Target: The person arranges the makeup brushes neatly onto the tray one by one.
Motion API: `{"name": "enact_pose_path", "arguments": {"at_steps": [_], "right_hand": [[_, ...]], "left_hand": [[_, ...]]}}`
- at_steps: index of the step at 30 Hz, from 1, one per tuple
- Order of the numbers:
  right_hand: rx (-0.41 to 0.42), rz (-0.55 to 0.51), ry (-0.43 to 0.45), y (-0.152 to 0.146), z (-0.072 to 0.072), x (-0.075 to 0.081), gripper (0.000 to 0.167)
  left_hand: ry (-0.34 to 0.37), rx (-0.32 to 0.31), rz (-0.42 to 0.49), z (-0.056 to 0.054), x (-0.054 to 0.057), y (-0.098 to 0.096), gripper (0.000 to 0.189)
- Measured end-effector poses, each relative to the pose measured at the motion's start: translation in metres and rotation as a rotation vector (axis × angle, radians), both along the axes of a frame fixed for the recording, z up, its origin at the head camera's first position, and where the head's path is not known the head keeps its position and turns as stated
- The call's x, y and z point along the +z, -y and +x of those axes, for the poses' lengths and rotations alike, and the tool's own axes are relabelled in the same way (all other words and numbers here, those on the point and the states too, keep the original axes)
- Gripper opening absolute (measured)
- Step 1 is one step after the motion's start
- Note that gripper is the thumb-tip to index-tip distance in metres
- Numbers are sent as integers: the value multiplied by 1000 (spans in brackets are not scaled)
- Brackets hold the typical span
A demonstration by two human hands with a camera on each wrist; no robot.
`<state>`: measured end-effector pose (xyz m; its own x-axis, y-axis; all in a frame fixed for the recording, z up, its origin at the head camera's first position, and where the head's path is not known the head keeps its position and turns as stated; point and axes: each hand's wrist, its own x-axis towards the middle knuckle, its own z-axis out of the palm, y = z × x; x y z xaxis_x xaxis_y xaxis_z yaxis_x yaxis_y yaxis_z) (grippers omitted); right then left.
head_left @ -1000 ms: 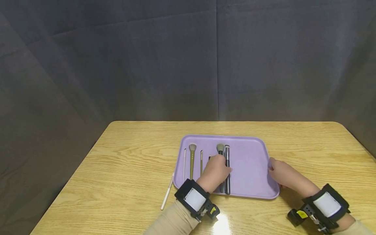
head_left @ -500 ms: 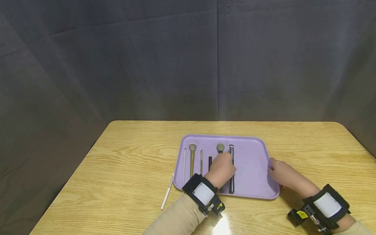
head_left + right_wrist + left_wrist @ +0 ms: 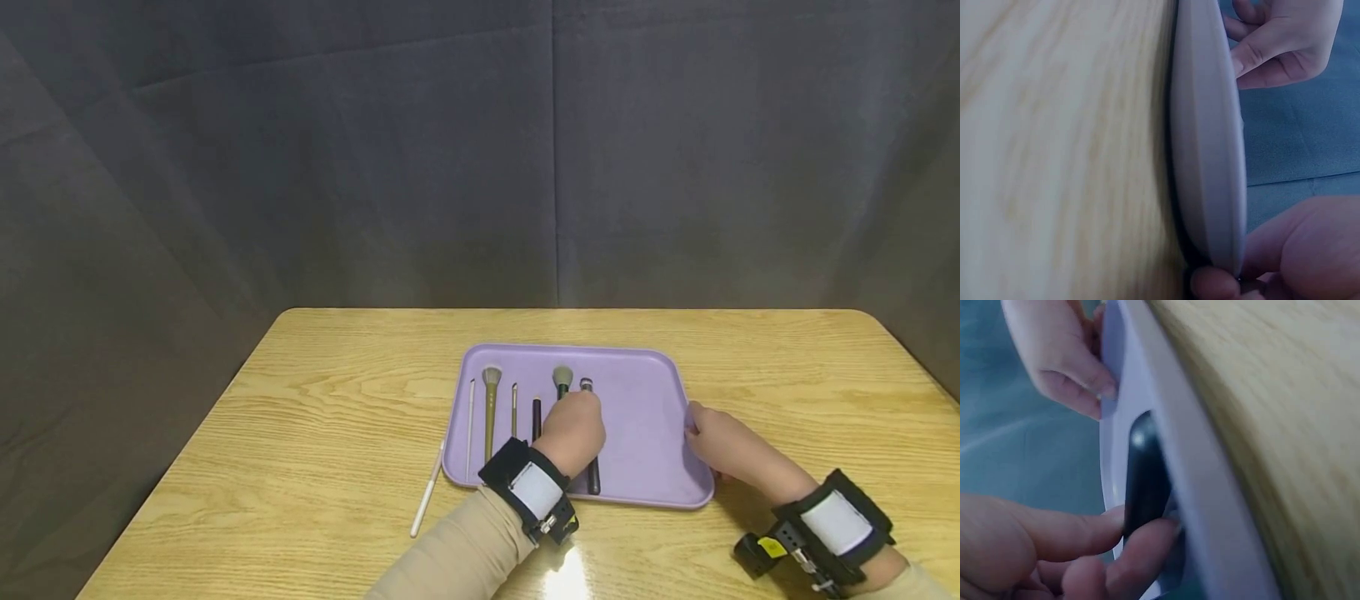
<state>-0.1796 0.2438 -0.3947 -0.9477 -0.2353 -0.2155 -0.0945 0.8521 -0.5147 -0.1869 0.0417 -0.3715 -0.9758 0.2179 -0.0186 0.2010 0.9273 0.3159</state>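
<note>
My left hand [image 3: 576, 431] pinches the dark handle of a makeup brush [image 3: 593, 477] between thumb and fingers, over the purple tray [image 3: 645, 433]. In the left wrist view the black handle [image 3: 1145, 478] runs between thumb and fingertips, close to the tray's wall. My right hand [image 3: 723, 442] grips the tray's right rim; the right wrist view has its thumb and a finger [image 3: 1215, 282] about the edge. Just left of the held brush lies a brush with a grey-green fluffy head [image 3: 562, 376], its handle mostly hidden by my left hand.
Further left on the tray lie a thin white brush [image 3: 471, 425], an olive-handled brush [image 3: 491, 408], a slim brush [image 3: 514, 408] and a short dark brush [image 3: 536, 417]. A white-handled brush [image 3: 426, 496] leans from the table [image 3: 315, 433] against the tray's left edge.
My left hand has moved right. The dark brush it holds has shifted a little to the right on the tray, its head now slightly nearer me. My right hand and the tray stay put.
</note>
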Motion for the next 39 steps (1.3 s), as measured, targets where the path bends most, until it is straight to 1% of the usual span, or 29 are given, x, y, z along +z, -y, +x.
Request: {"name": "enact_pose_path", "arguments": {"at_steps": [2,5,10,13,15,18,22,25,29,30,35,37,39], "right_hand": [[1,-6,2,0,0,0,45],[3,-15,-3,0,0,1,43],[9,-15,-10,0,0,1,40],[10,-13,-10,1,0,2,38],[6,-14,-6,1,0,2,35],[7,-9,-2,1,0,2,37],[8,-3,-1,1,0,3,40],[8,-2,-7,1,0,2,43],[8,-7,-4,2,0,1,46],[7,-7,-3,2,0,1,46],[1,-7,-19,1,0,1,34],[1,-7,-24,0,0,1,33],[2,-7,-20,0,0,1,36]], "left_hand": [[-19,7,-29,0,-2,-2,8],[-33,17,-48,2,-3,-3,7],[-40,14,-48,6,-1,0,7],[-31,31,-12,10,3,4,6],[-21,44,21,13,6,7,10],[-9,36,56,17,9,13,14],[-26,23,55,20,10,21,17],[-46,24,43,22,9,27,19],[-55,36,62,25,8,36,20],[-56,37,71,26,8,38,20],[-62,29,93,27,9,47,19],[-71,24,99,27,9,49,18],[-74,25,109,28,8,52,17]]}}
